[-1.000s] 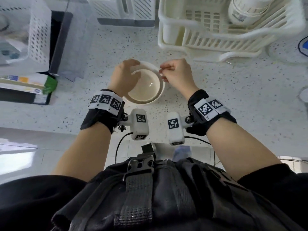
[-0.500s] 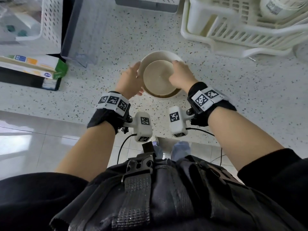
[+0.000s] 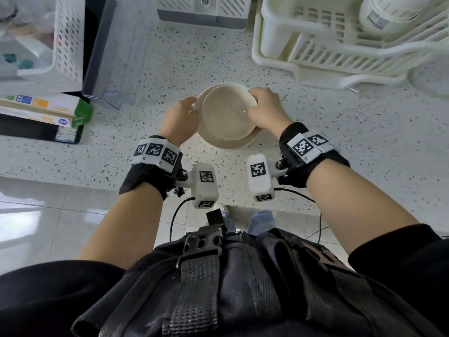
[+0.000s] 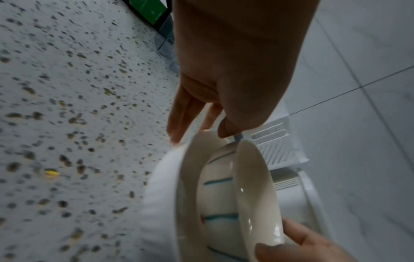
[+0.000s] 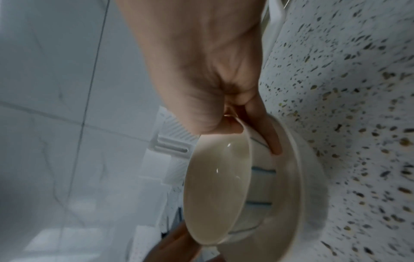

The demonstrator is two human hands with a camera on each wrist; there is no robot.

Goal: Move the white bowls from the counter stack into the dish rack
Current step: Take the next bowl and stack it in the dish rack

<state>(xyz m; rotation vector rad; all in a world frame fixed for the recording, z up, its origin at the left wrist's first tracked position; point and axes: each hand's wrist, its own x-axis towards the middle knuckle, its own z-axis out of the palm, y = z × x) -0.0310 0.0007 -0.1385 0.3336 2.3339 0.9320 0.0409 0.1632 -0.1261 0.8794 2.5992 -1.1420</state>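
Note:
Two white bowls are nested on the speckled counter. My right hand (image 3: 263,109) grips the upper bowl (image 3: 227,115) by its right rim, thumb inside and fingers on the blue-striped outer wall (image 5: 262,177). That bowl is raised and tilted out of the lower bowl (image 3: 227,143), which still sits on the counter. My left hand (image 3: 182,115) holds the lower bowl's left rim (image 4: 190,159), thumb at the rim and fingers down the outside. The cream dish rack (image 3: 315,57) stands at the far right with upturned white bowls (image 3: 379,13) in it.
A white perforated basket (image 3: 65,45) and flat boxes (image 3: 41,110) occupy the left of the counter. A white container with a grey base (image 3: 201,13) stands at the back. The counter's near edge (image 3: 73,171) runs just below my wrists.
The upper bowl has come up out of the stack and shifted slightly right in my right hand. My left hand moved from over the rim to the lower bowl's left side.

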